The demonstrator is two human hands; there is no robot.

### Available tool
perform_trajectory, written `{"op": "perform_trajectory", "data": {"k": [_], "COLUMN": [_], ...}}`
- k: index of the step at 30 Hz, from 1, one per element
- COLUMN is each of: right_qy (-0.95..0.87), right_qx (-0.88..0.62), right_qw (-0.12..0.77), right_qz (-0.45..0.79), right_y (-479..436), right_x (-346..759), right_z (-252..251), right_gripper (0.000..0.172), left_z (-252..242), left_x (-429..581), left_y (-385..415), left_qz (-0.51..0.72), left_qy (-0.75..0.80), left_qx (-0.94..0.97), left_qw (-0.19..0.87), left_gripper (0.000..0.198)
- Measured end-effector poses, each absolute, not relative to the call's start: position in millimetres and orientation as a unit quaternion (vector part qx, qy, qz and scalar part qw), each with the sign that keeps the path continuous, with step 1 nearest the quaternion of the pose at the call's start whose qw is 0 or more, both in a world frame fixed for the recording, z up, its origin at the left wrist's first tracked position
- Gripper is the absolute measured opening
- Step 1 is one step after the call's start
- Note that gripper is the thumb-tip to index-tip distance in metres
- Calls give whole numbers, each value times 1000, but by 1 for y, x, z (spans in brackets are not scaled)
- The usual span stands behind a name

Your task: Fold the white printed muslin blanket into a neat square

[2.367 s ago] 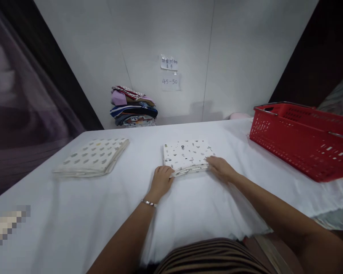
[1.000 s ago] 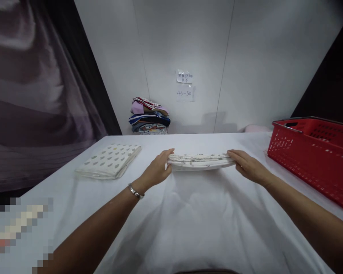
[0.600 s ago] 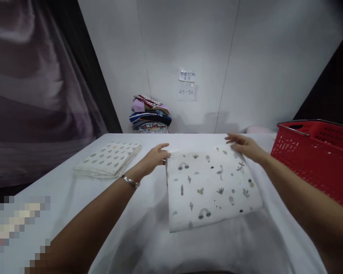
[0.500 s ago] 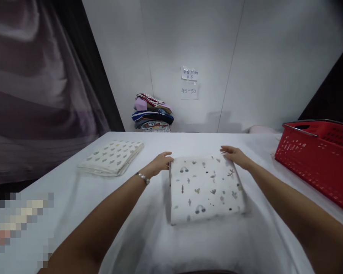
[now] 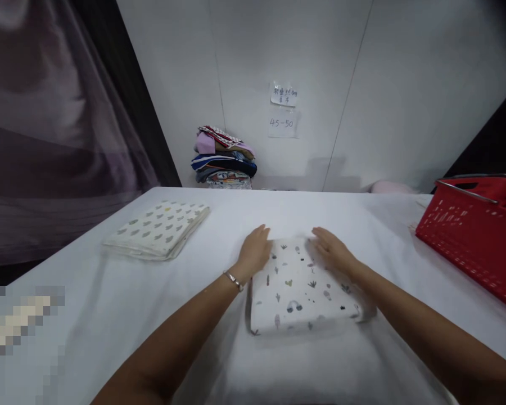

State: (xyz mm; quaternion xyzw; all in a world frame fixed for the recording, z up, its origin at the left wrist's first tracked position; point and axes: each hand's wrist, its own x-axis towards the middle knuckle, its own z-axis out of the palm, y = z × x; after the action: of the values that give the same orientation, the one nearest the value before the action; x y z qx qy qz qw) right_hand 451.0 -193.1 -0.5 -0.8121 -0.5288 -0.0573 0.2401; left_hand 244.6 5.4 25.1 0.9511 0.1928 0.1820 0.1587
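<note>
left hand [image 5: 255, 250] and right hand [image 5: 334, 250], fingers outstretched, touch the folded cloth [image 5: 301, 289] near its far corners.

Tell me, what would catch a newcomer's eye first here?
Probably the bright red basket at the right end of the white-covered table, the boldest colour in view. Next comes the folded cloth with little rainbows and plants at the near middle, with the left hand and right hand at its far corners. Beyond the table, against the pale wall, a stack of colourful fabrics also stands out.
</note>
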Motion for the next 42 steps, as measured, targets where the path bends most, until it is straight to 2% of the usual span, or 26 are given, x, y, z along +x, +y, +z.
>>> {"op": "perform_trajectory", "data": {"k": [2,4,8,14,20,22,25,27,33,36,42], "right_qy": [-584,-591,-583,-561,-526,-509,-423,-356,-247,-267,-373], "right_qx": [-797,-801,-809,-824,-845,-848,-870,-886,-917,-923,-894], "right_qw": [149,95,80,68,90,142,254,296,287,245,242], "right_qz": [-39,-6,9,32,42,35,-7,-9,129,130,63], "right_y": [-190,-188,-186,-190,-194,-201,-229,-255,-310,-310,-280], "right_x": [435,428,431,430,428,428,427,425,417,415,457], "right_z": [-6,-12,-18,-10,-5,0,1,-3,-11,-16,-18], "right_gripper": [54,61,64,69,66,65,64,63,75,79,63], "left_z": [15,2,-14,-14,-5,3,15,19,18,20,23], "left_x": [246,246,248,248,250,249,242,235,233,239,230], "left_y": [-7,-13,-10,-8,-11,-4,14,27,38,36,40], "left_qz": [150,108,91,83,59,49,107,140,81,59,47], "left_qy": [134,130,138,141,143,152,212,258,266,266,311], "left_qx": [975,983,984,985,983,978,949,920,900,897,877], "left_qw": [90,70,63,62,94,134,207,259,336,347,363], "left_gripper": [48,56,61,62,61,58,52,50,39,31,21]}}
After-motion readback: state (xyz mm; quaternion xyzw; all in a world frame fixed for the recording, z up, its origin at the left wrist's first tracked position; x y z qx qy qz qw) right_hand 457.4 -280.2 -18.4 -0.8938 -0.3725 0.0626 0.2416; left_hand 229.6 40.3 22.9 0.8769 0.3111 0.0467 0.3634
